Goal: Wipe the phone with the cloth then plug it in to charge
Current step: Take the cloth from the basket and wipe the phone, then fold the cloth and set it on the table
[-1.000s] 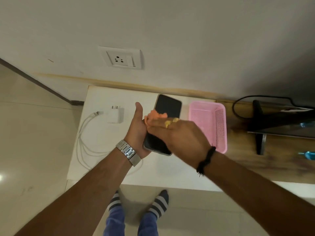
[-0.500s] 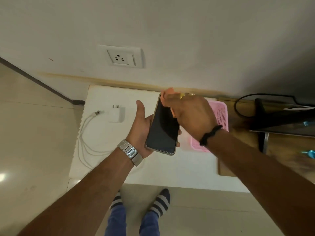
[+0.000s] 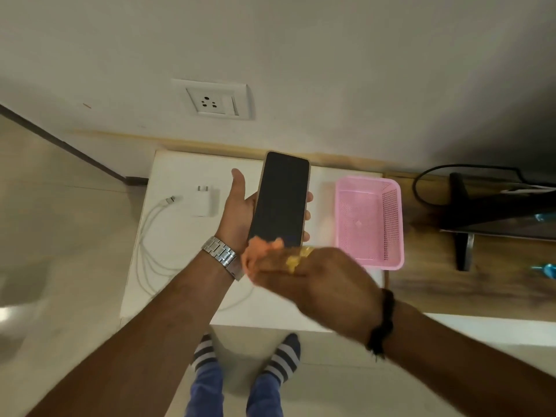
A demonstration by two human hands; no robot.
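Left hand (image 3: 240, 215) wrapped round smartphone (image 3: 281, 200), screen dark, held above white table (image 3: 168, 236). Right hand (image 3: 316, 278) motion-blurred, orange cloth (image 3: 258, 254) clutched, phone's lower edge hidden.

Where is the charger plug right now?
In the head view, the charger plug lies on the white table, left of the left hand, beside its cable.
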